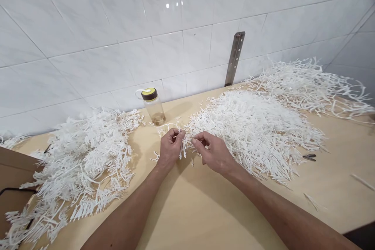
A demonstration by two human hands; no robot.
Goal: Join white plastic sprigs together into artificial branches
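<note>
Both my hands meet at the middle of the wooden table point(205, 207). My left hand point(170, 149) is closed in a pinch on a small white plastic comb-like piece point(184, 149). My right hand point(211, 151) pinches the same piece from the other side. A big heap of white plastic pieces point(252, 129) lies right behind my right hand. Another heap of white pieces point(84, 164) spreads to the left of my left hand. A few loose pieces lie on the table just under my hands.
A clear bottle point(154, 106) with a dark and yellow lid stands by the tiled wall point(117, 47). A third pile of thin white strips point(310, 82) lies at the back right. A metal bracket point(234, 58) leans on the wall. A small dark tool point(309, 158) lies at the right. A cardboard box point(11, 175) sits at the left edge.
</note>
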